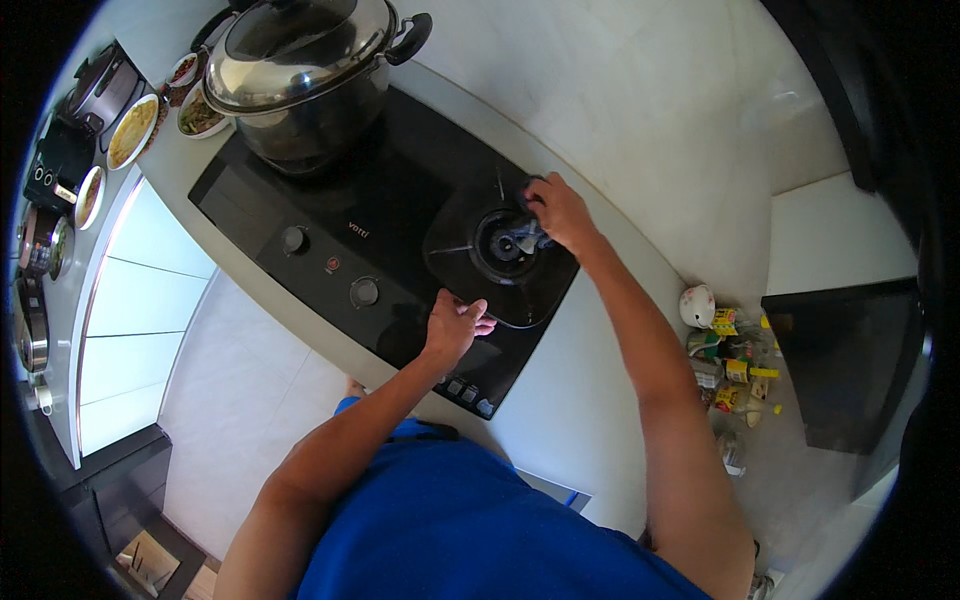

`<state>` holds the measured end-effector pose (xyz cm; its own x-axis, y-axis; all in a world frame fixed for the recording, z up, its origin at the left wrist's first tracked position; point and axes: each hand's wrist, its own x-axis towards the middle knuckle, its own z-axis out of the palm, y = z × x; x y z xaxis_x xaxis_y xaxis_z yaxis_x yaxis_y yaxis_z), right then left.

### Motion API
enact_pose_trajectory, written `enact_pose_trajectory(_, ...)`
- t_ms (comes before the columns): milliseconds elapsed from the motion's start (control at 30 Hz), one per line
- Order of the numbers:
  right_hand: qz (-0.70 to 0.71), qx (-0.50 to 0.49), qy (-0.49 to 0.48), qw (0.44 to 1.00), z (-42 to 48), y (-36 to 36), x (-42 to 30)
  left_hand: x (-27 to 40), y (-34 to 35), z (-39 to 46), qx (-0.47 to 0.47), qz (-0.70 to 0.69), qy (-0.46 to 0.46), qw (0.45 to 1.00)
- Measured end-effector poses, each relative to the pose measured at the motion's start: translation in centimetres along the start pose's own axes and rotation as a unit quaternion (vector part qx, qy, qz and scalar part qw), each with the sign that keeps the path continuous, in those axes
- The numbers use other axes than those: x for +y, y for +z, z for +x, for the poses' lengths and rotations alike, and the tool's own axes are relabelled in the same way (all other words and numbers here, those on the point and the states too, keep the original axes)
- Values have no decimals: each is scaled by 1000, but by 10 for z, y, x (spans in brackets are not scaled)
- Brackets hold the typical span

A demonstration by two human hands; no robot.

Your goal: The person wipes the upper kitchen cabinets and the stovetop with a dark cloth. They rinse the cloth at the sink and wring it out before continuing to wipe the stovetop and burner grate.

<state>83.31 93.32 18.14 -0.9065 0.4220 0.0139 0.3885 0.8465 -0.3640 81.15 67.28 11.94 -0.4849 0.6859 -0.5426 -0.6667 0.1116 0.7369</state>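
Observation:
My left hand is at the near edge of a black square burner plate on the glass gas hob, with thumb and fingers pinching its rim. A crumpled dark bluish cloth is in my right hand, at the far right side of that plate. Part of the cloth lies against the round burner; the rest is hidden by my fingers. Two control knobs sit to the left on the hob's front part.
A large lidded steel pot stands on the hob's far left. Dishes of food, including an oval plate, line the left counter beside a rice cooker. Several bottles and a white pot are at right, near a black panel.

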Motion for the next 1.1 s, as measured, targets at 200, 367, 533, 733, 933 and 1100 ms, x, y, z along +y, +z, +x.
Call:
enact_pose_trajectory(200, -74, 189, 97, 974, -1, -17, 21, 0, 1, -1, -10, -2, -3, 1000)
enact_pose_trajectory(367, 33, 357, -53, 932, 24, -3, -63, -4, -4, 4, -19, -5, -11, 1000)
enact_pose_trajectory(533, -121, 194, -33, 973, 29, 56, -94, -13, -3, 6, -13, 13, -3, 1000)
enact_pose_trajectory(733, -53, 6, 27, 998, 5, 44, -132, -20, -7, 11, -22, 2, 8, 1000)
enact_pose_trajectory(933, -152, 92, -25, 984, 13, 57, -108, -24, -4, 10, -27, -20, 29, 999)
enact_pose_trajectory(1100, -196, 157, -29, 967, 32, 63, -96, -16, -3, 6, -23, 3, 46, 999)
